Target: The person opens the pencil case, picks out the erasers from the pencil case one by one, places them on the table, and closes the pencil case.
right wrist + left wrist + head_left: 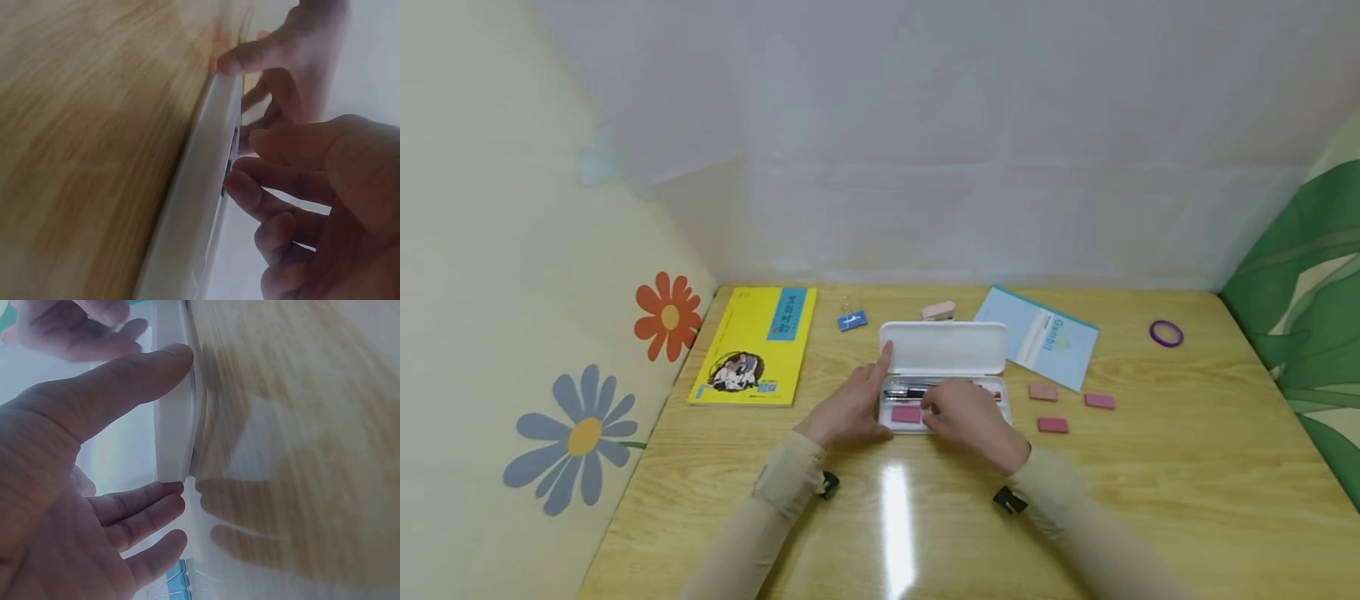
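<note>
A yellow paperback book (754, 346) lies at the wooden table's (1187, 492) far-left corner. Your left hand (850, 408), fingers straight, steadies the open white plastic pencil case (943, 346) mid-table (pink eraser inside); your right hand (970, 417) reaches in, grip unclear. Purple tape ring (1166, 333) far right.

A glossy yellow wooden table (1187, 500) is reflecting overhead light, standing against a plain white wall (925, 125) between flower-painted (580, 437) and leaf-painted (1311, 275) side panels.

Your head camera is looking down and forward over the whole yellow wooden counter (1187, 467). Your wrist cameras are sitting very close, each facing the open white plastic pencil case (943, 367) (175, 425) (200, 206), which all three views are sharing.
</note>
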### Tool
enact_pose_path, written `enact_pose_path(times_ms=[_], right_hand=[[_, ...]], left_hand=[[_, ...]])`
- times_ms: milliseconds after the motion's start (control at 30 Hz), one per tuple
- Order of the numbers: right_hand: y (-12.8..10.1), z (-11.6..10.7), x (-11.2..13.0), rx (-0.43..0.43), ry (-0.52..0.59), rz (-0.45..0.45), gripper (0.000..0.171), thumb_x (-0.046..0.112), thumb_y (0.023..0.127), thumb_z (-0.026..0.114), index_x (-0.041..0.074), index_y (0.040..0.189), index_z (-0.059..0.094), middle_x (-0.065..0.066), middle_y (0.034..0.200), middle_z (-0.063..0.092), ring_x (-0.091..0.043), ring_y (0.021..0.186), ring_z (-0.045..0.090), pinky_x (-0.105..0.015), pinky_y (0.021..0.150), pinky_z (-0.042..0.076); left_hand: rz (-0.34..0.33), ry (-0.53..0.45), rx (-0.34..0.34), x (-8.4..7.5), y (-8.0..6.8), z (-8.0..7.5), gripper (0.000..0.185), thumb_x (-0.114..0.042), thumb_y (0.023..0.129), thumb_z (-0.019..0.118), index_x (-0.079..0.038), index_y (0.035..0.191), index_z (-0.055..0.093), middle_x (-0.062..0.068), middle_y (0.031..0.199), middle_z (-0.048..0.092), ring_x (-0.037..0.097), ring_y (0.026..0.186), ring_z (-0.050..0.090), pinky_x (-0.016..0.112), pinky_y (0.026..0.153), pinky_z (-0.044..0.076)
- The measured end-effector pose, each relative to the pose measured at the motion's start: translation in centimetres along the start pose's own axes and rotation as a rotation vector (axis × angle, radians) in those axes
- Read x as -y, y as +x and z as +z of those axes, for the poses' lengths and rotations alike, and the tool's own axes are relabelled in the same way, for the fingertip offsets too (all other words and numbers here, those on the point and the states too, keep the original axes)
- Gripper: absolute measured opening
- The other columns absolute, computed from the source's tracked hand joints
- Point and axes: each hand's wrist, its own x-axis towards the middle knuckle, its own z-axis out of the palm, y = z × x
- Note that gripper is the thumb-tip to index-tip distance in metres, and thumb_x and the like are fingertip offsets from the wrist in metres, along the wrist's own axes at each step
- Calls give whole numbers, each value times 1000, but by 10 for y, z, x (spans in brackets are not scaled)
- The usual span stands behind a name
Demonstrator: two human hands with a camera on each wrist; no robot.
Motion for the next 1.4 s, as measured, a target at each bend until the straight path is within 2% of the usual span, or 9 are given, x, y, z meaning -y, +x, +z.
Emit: enact_pose_path(times_ms=[67,200,300,600,767,967,1167,1400], right_hand=[[4,4,4,6,-16,3,10,20,88,73,15,82,77,4,72,68,-13,64,57,-29,53,48],[8,10,9,2,-61,22,24,21,87,72,16,64,67,5,60,60,-13,55,50,-29,47,43],[11,12,12,-8,-79,34,29,20,86,73,16,60,61,4,57,55,-14,52,48,-29,46,42],[22,19,18,-7,-123,1,10,14,86,75,16,77,72,2,71,67,-15,64,58,-28,57,50],[25,22,17,-45,-184,-86,14,9,84,73,17,73,71,2,70,67,-14,64,58,-26,56,49],[30,23,15,-61,-187,-202,9,15,88,74,22,83,77,6,78,72,-13,71,62,-24,62,52],[36,22,14,-13,-121,-225,7,14,90,74,20,89,78,4,86,73,-13,77,63,-25,69,55],[41,14,13,74,-94,-230,8,9,84,75,15,88,73,2,84,70,-16,78,62,-31,77,57]], left_hand=[[6,0,1,-1,0,0,138,-21,71,93,-16,164,-9,26,151,45,35,138,46,45,121,38],[17,-1,-7,-1,-1,1,138,-19,70,93,-15,164,-8,27,149,47,35,136,48,44,121,38],[27,1,-20,-2,-2,1,138,-18,70,94,-14,164,-6,27,147,48,36,135,49,45,121,39],[38,-4,-20,0,-1,1,138,-14,70,93,-14,164,-8,29,146,49,38,134,49,46,120,39],[24,-1,-9,-1,-1,1,138,-15,70,93,-16,164,-9,27,146,48,36,134,49,45,120,40],[2,-4,7,-1,0,0,138,-16,72,92,-21,163,-12,24,149,47,34,134,48,44,121,39],[-5,8,10,1,0,-1,139,-15,72,91,-22,163,-13,24,152,45,34,137,47,44,121,38],[-7,3,10,0,0,-2,137,-15,71,92,-18,164,-9,24,150,47,34,135,48,45,120,40]])
